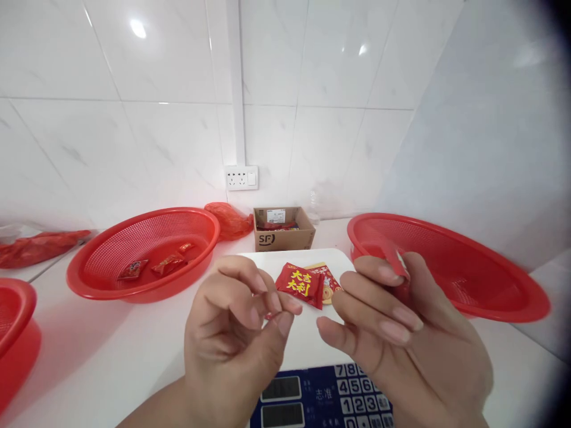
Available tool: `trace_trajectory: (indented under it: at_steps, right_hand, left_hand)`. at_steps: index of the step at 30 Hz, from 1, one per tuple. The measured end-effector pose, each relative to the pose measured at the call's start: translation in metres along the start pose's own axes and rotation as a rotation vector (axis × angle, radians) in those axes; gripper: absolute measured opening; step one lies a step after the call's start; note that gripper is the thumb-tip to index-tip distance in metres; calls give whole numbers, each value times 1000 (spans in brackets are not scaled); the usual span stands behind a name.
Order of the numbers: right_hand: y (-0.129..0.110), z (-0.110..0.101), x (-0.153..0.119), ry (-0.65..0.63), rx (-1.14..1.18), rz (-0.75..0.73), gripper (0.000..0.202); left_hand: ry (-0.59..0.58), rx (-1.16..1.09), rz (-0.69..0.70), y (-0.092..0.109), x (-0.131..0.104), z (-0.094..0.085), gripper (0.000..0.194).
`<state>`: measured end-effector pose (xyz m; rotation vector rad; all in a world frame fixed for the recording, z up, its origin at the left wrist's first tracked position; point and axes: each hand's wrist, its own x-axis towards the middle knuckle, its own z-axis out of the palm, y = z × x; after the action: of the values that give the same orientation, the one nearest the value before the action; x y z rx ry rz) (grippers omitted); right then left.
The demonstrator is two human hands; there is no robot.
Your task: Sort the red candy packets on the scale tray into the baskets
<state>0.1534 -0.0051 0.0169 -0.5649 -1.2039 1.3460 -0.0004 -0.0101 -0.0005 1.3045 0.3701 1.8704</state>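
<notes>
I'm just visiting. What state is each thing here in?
Left hand: thumb and forefinger pinched; any hold unclear
Right hand: gripping a red packet
Packets on the scale: lying overlapped
Scale: no digits readable on its displays
Left basket: holding a few packets
Right basket: contents partly hidden
Cardboard box: open, packets inside
Wall socket: nothing plugged in

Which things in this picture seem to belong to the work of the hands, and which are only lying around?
Seem to belong:
- red wrapper, partly hidden, in the right hand
- packets lying on the scale
- probably the left basket, with similar packets inside

Seem only lying around:
- cardboard box at the back
- red bag beside it
</notes>
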Motion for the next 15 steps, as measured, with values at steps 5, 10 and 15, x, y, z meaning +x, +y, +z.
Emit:
trace_trajectory:
  at_steps: [5, 10, 15]
  right_hand:
    - [5, 2, 4, -124, 240, 28, 32]
    - [10, 3, 5, -171, 416, 103, 25]
    - [12, 5, 4, -82, 299, 65, 29]
  left_hand:
    - [26, 224, 208, 4, -1, 8, 34]
    - [52, 385, 355, 5, -1, 11, 35]
    - [31, 360, 394, -4, -8, 0, 42]
